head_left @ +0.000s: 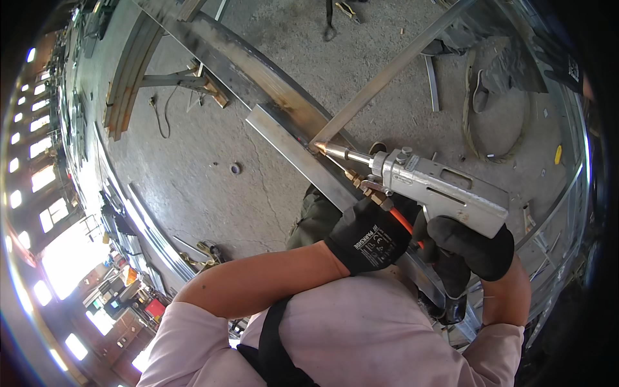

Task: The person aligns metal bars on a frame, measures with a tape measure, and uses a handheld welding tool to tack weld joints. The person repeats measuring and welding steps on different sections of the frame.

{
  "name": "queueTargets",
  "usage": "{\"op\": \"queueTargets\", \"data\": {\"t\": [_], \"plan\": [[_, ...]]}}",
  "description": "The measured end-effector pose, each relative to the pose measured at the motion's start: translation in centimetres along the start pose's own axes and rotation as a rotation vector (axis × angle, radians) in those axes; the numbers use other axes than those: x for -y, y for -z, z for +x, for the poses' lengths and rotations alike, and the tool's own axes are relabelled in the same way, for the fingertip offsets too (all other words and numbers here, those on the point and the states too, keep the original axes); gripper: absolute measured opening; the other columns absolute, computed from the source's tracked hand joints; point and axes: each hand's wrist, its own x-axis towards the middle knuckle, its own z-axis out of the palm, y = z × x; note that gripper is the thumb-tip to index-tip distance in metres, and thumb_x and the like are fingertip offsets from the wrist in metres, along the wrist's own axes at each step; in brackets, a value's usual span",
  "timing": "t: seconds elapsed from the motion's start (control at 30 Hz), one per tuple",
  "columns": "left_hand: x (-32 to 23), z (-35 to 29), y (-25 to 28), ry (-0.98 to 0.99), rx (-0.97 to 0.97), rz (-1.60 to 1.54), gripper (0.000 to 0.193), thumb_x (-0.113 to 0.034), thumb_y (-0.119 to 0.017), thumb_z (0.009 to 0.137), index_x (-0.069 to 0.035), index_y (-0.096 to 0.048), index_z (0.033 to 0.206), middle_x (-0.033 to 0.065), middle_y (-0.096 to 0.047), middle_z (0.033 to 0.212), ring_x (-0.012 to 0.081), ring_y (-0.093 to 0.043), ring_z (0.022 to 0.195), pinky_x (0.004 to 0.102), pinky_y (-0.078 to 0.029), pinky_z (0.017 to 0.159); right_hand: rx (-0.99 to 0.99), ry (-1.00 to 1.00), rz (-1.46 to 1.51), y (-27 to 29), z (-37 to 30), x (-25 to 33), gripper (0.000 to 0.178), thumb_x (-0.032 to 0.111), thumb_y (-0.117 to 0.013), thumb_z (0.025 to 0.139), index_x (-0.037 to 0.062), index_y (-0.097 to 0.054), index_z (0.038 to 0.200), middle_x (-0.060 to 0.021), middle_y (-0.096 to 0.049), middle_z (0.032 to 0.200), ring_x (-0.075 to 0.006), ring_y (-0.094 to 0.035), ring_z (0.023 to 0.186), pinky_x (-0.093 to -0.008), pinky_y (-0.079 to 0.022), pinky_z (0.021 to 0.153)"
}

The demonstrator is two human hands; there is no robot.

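My right hand (474,245), in a dark glove, is wrapped round the handle of a silver handheld welding gun (445,190). The gun's copper nozzle (320,147) points left and touches or nearly touches the lower end of a narrow metal bar (393,80), where that bar meets a long steel beam (258,71). A shiny rectangular steel tube (300,158) runs diagonally along the beam's near side. My left hand (371,238), in a black glove, lies over this tube below the gun, beside an orange hose (401,220); its fingers are hidden.
Another person's dark-gloved hand (561,64) and grey-clothed leg (516,64) are at the upper right. Curved rusty steel sections (132,77) rest at the upper left. Pliers (348,11), a loop of strap (469,122) and a small ring (235,168) lie on the concrete floor.
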Motion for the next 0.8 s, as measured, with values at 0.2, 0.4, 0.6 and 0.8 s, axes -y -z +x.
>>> {"op": "queueTargets", "data": {"t": [0.2, 0.4, 0.6, 0.8], "plan": [[-1.1, -0.6, -0.6, 0.031, 0.066, 0.050, 0.027, -0.033, -0.054, 0.092, -0.012, -0.066, 0.103, 0.0135, -0.060, 0.104, 0.0342, -0.056, 0.106, 0.0518, -0.042, 0.085, 0.025, -0.047, -0.047, 0.9, -0.4, -0.2, 0.033, 0.022, -0.081, 0.097, 0.0006, -0.074, 0.121, -0.0050, -0.075, 0.093, -0.0118, -0.069, 0.081, -0.0285, -0.055, 0.070], [-0.9, -0.8, -1.9, 0.063, 0.042, -0.023, 0.031, -0.035, -0.053, 0.093, -0.010, -0.067, 0.105, 0.0135, -0.060, 0.107, 0.0339, -0.055, 0.107, 0.0502, -0.043, 0.088, 0.019, -0.001, -0.064, 1.2, -0.7, -1.4, 0.032, 0.021, -0.078, 0.099, 0.0011, -0.073, 0.124, -0.0028, -0.076, 0.091, -0.0107, -0.069, 0.078, -0.0271, -0.054, 0.068], [-1.0, -0.8, -1.3, 0.035, 0.057, -0.022, 0.032, -0.034, -0.054, 0.093, -0.010, -0.067, 0.110, 0.0127, -0.060, 0.106, 0.0331, -0.057, 0.103, 0.0499, -0.045, 0.086, 0.046, 0.066, -0.047, 1.2, -0.5, -2.0, 0.037, 0.019, -0.076, 0.100, 0.0008, -0.070, 0.131, -0.0048, -0.076, 0.098, -0.0106, -0.069, 0.083, -0.0278, -0.055, 0.071], [-0.4, -0.6, -2.0, -0.040, -0.027, 0.147, 0.029, -0.034, -0.055, 0.092, -0.011, -0.067, 0.106, 0.0136, -0.060, 0.105, 0.0337, -0.059, 0.099, 0.0496, -0.045, 0.083, 0.076, 0.029, -0.039, 1.2, -0.1, -1.7, 0.037, 0.020, -0.077, 0.100, 0.0012, -0.069, 0.131, -0.0041, -0.074, 0.096, -0.0110, -0.068, 0.081, -0.0284, -0.055, 0.070]]}}
